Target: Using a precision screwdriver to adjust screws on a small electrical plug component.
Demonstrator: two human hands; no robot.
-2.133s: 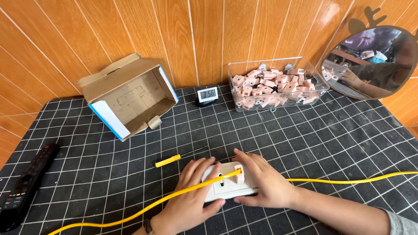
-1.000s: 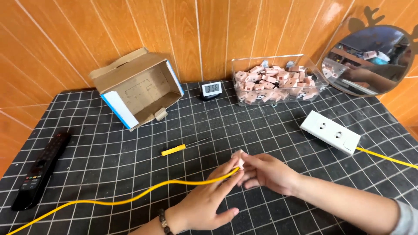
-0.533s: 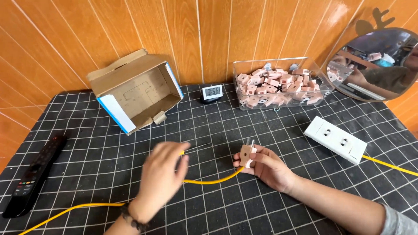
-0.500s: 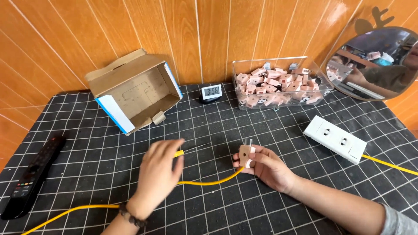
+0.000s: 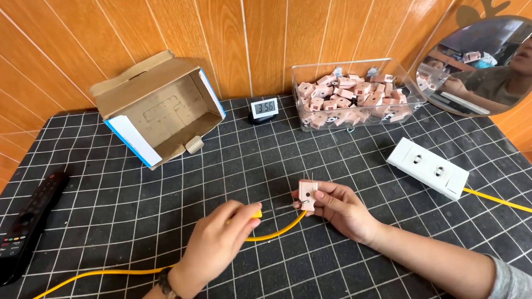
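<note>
Remote (image 5: 30, 213): long, black, matte, flat on the gridded mat (image 5: 111, 205) at far left.
Box (image 5: 158, 108): brown cardboard, tipped on its side, mouth open.
Left hand (image 5: 213, 246): fingers closed on a yellow-handled tool (image 5: 256, 213), likely a screwdriver, its thin metal tip toward the plug.
Cable (image 5: 277, 231): yellow, smooth, curving to the plug.
Plug (image 5: 306, 194): small pink block, pinched upright in the right hand (image 5: 338, 207).
Bin (image 5: 354, 94): clear plastic, heaped with pink blocks.
Socket strip (image 5: 426, 167): white, rectangular, well right.

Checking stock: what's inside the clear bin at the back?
The clear bin holds a loose pile of pink plugs, some with pins showing. Whatever lies beneath the top layer is covered by the pile.
</note>
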